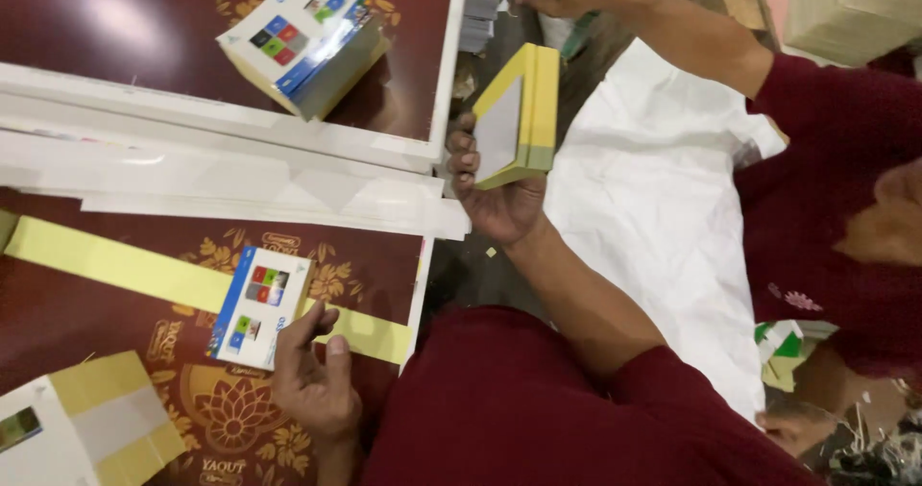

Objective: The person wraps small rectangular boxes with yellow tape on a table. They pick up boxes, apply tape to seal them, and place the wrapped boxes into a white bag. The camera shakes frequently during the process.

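Note:
My left hand (312, 376) rests on the dark red patterned table (106, 255). Its fingertips touch the lower edge of a white and blue printed card (257, 303) that lies over a long yellow paper strip (115, 265). My right hand (499, 193) is raised beyond the table's edge and grips a yellow open box (523, 111) with a grey inside. The fingers wrap its left side and the palm supports it from below.
A finished printed box (303, 39) stands on a second dark red board at the top. White strips (221, 174) lie between the boards. A flat yellow and grey blank (91, 428) sits at bottom left. Another person in a maroon sleeve (836, 131) reaches over white sheeting (663, 207).

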